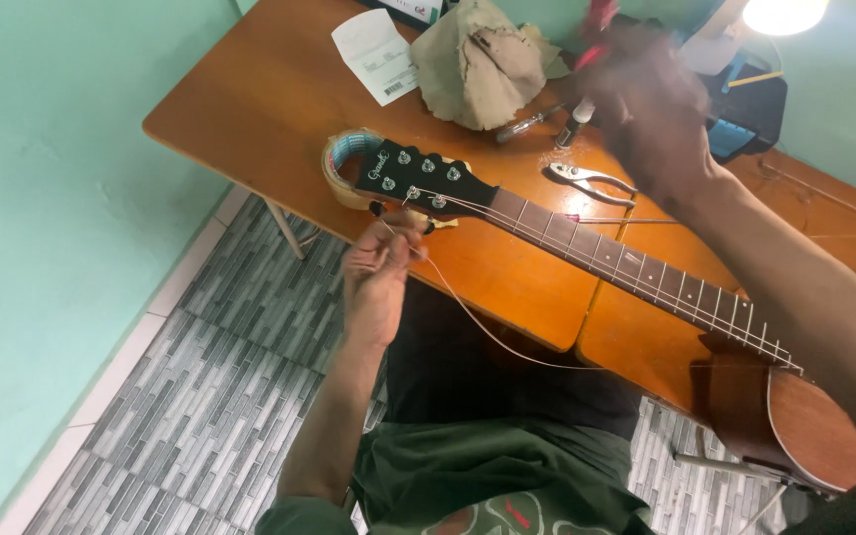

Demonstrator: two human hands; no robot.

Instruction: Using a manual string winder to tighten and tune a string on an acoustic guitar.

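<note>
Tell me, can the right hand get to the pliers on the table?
Probably yes. The right hand hovers blurred just above and behind the pliers, which lie bare on the wooden table beside the guitar neck, with nothing between them.

A slack guitar string (487,327) sags from the black headstock (418,176) across the table edge.

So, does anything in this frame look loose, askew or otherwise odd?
Yes. One guitar string sags in a slack loop off the table edge, pinched by the left hand near the headstock. The other strings run taut along the neck.
</note>
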